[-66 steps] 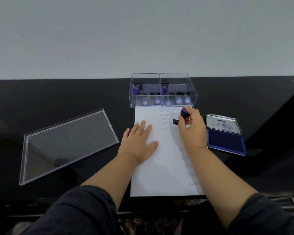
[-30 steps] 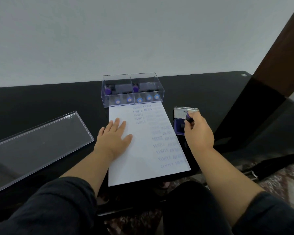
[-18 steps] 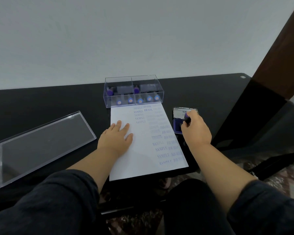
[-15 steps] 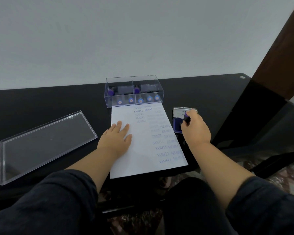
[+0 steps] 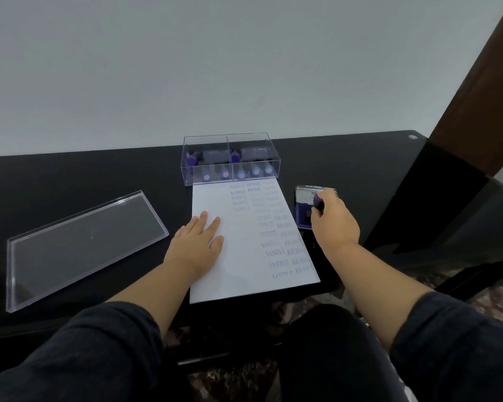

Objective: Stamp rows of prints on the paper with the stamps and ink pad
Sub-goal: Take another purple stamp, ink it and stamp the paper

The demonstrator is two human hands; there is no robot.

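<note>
Black and glossy, the tabletop (image 5: 70,175) stretching wide under a plain pale wall (image 5: 215,68), with a dark brown post (image 5: 482,82) rising at the right edge and patterned flooring (image 5: 500,300) showing beyond the near right corner. Lying near the front edge, white paper (image 5: 244,256) carrying rows of faint blue prints reading SAMPLE and AIR MAIL down its right half. Pressing flat on the sheet's left part, left hand (image 5: 198,245), fingers straight and spread. Gripping a purple-topped stamp (image 5: 317,202), right hand (image 5: 333,224), fingers curled round it, holding it down over the blue ink pad (image 5: 302,213) just right of the paper; whether the stamp face is touching the ink, impossible to tell. Standing open behind the pad, its metal lid (image 5: 305,194). Sitting at the paper's far edge, a clear plastic box (image 5: 230,158) with two compartments, holding more stamps (image 5: 240,174) with blue and purple ends. Resting well left of the sheet, the clear box lid (image 5: 82,245). Covering both forearms partway, dark sleeves (image 5: 99,352).
</note>
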